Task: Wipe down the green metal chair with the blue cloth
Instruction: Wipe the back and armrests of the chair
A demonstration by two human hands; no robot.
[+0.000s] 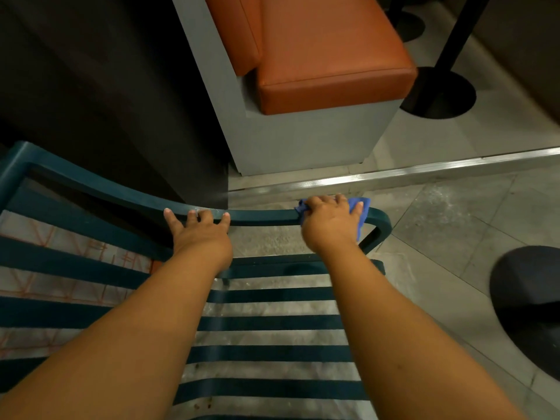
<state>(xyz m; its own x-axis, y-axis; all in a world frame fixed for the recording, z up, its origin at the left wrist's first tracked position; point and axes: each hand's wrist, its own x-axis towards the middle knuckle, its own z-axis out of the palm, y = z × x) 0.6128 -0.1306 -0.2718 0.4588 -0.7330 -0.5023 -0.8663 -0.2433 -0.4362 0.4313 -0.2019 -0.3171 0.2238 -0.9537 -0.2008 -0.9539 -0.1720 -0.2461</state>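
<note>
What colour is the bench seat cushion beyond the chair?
Orange-brown, on a grey base; the seat cushion shows clearly in the head view.

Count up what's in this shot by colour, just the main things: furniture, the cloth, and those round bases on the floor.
Green: 1, the green slatted metal chair
Blue: 1, the blue cloth under the right hand
Orange: 1, the orange cushioned bench seat
Black: 3, the black round floor bases
Total: 6

One green chair [260,216], one blue cloth [362,211], two hands: left [202,232], right [328,223]; one orange bench [327,53], three black round bases [438,93].
</note>
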